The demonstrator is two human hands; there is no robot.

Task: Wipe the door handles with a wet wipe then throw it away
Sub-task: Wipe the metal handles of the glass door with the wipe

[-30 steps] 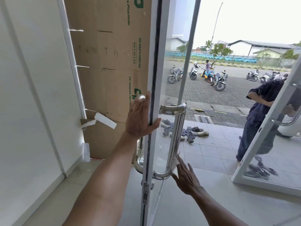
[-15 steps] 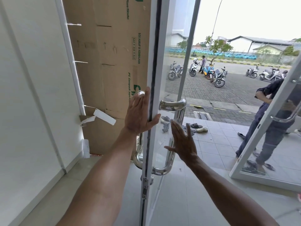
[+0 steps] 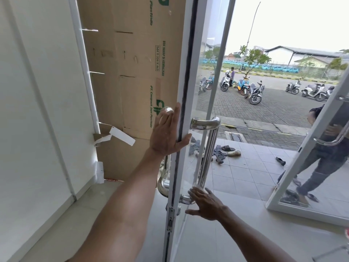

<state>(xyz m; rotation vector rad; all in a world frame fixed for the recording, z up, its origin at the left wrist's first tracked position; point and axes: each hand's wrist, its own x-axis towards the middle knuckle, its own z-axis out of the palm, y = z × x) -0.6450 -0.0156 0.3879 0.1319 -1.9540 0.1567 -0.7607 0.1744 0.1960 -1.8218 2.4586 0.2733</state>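
A white-framed glass door (image 3: 188, 63) stands open, edge toward me. A chrome pull handle (image 3: 209, 146) runs down its outer side, and a matching handle (image 3: 162, 183) shows on the inner side. My left hand (image 3: 167, 133) clasps the door's edge at handle height, thumb on the near side and fingers over the inner handle's top. My right hand (image 3: 206, 204) lies flat against the lower bend of the outer handle, fingers spread. No wet wipe is visible; anything under the right palm is hidden.
Tall cardboard sheets (image 3: 132, 72) lean behind the door, beside a white wall (image 3: 37, 110). At the right a second glass door leaf (image 3: 309, 157) stands open, with a person (image 3: 328, 154) behind it. Shoes (image 3: 226, 151) lie on the tiled porch; motorbikes are parked beyond.
My right hand rose up the outer handle to mid-height, then slid back down to its lower bend. The left hand stayed on the door edge.
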